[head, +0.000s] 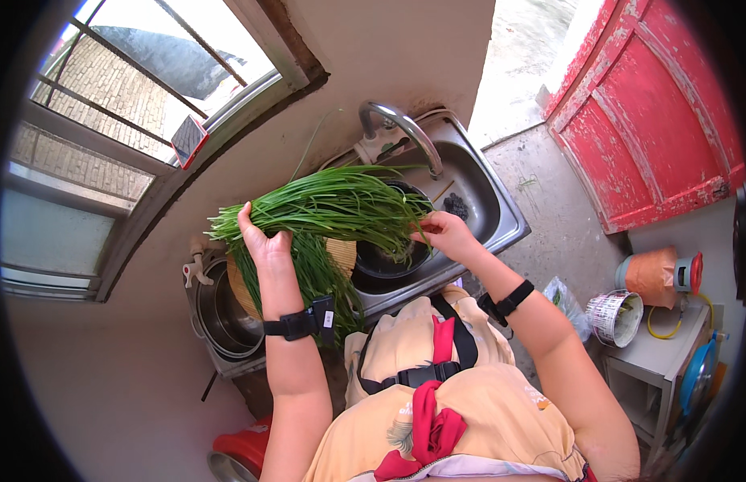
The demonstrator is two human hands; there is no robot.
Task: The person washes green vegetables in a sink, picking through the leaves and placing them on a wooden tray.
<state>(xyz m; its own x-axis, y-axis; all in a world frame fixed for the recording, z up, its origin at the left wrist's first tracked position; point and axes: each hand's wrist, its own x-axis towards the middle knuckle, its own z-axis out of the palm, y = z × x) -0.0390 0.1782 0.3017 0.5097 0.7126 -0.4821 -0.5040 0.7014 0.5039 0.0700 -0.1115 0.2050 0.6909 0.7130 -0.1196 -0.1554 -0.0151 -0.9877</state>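
Note:
My left hand (266,246) is wrapped around a thick bunch of long green chives (331,208), near its pale cut ends. The bunch stretches sideways over the sink, its leaf tips drooping at the right. At those tips my right hand (447,237) pinches a few leaves between thumb and fingers. A second heap of chives (316,271) lies under the held bunch, on a round ribbed tan mat (341,254) that it mostly covers. Below the leaf tips, a black basin (379,268) stands in the stainless steel sink (513,226); its contents are partly hidden.
A curved chrome faucet (418,129) arches over the sink, near a dark scouring pad (455,206). At the left are a steel pot (219,301) and a wall tap (196,272). A phone (190,141) leans at the window. Rightward stand a red door (656,114), gas cylinder (650,277) and bucket (614,319).

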